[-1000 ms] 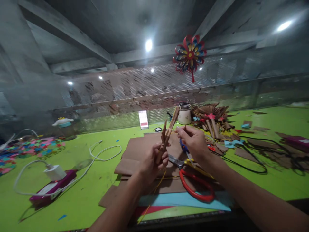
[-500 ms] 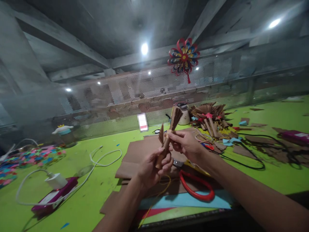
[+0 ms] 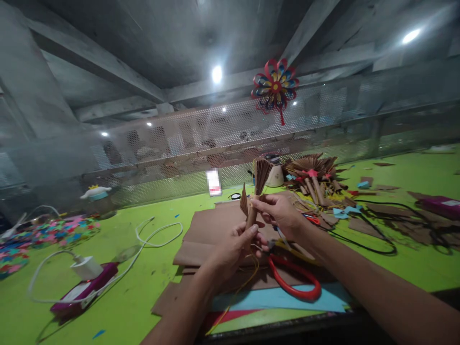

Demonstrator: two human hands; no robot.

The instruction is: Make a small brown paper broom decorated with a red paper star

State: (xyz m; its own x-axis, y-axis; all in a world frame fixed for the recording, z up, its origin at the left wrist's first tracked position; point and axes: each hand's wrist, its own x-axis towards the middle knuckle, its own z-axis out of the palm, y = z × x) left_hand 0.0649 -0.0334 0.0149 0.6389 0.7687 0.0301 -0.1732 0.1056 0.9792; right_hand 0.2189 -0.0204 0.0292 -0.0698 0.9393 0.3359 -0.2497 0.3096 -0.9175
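A brown paper piece [image 3: 262, 175] with pleated ends and a rolled stem stands upright between my hands. My left hand [image 3: 244, 244] is closed around the lower part of its stem. The fingertips of my right hand [image 3: 275, 208] pinch it just below the pleats. Under my hands lie brown paper sheets [image 3: 210, 230]. Red-handled scissors [image 3: 296, 287] rest on them, close to the right of my left hand. A yellow string [image 3: 233, 304] hangs below my left hand, over a light blue sheet [image 3: 273, 299].
Pleated brown paper fans [image 3: 311, 167] are piled at the back right, near a jar [image 3: 276, 175]. A black cord [image 3: 381, 249] curves on the right. On the left lie a purple power strip [image 3: 84, 292], a white cable [image 3: 158, 244] and colourful paper pieces [image 3: 64, 230].
The paper piece has turned more upright, and its pleats show more broadly. My left hand has turned, with its thumb now pointing up along the stem.
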